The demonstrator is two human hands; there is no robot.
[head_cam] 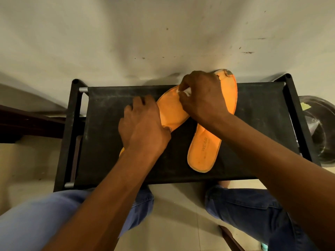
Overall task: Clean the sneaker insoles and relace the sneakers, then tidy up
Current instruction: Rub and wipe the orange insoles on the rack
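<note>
The left hand (143,126) lies palm down with fingers spread, pressing on one orange insole (171,109) that runs slantwise out from under it toward the right hand. The right hand (204,97) is curled closed around a small white wad (186,91), which could be cloth or tissue, and holds it against the far end of that insole. A second orange insole (204,151) lies under the right wrist, its toe beyond the right hand's knuckles and its heel nearer the person; the two insoles cross beneath the right hand. The heel carries the printed word "WEAR", with smaller writing beside it too fine to read.

Both insoles rest on a dusty black fabric surface (108,151) stretched in a black frame with grey rods. Beyond the hands stands a pale, scuffed wall (163,33). To the right of the right arm sits a dark round bowl (320,127). Below the surface are blue-jeaned knees (244,201) and a light tiled floor (179,205).
</note>
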